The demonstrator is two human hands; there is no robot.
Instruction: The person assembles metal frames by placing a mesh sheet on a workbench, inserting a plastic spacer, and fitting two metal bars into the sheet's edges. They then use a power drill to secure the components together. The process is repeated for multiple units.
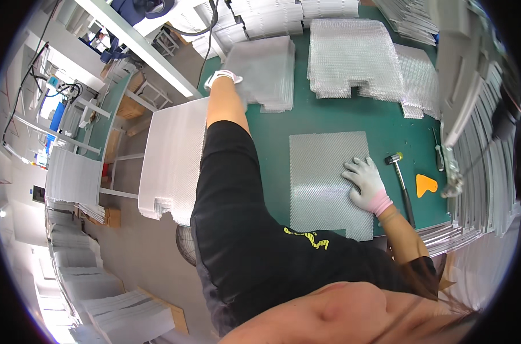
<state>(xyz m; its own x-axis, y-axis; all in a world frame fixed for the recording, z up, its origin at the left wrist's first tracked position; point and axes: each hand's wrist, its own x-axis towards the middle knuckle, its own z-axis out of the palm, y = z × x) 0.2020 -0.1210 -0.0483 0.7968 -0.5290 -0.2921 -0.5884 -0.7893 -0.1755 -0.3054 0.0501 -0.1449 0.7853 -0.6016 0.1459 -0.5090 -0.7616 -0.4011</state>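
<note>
The right hand [365, 186] lies spread, released, on a sheet [320, 172]; the left hand [222, 75], by a stack [267, 71], is partly hidden: I cannot tell its grip.

The right hand [365, 182] wears a greyish-white glove with a pink cuff, over a silver-grey sheet [320, 178] finely patterned like mesh. The tabletop [272, 137] is deep green, the scraper [426, 185] orange, and the hammer [402, 184] has 1 yellow tip and a black grip. The shirt [231, 183] is black with yellow marking.
</note>
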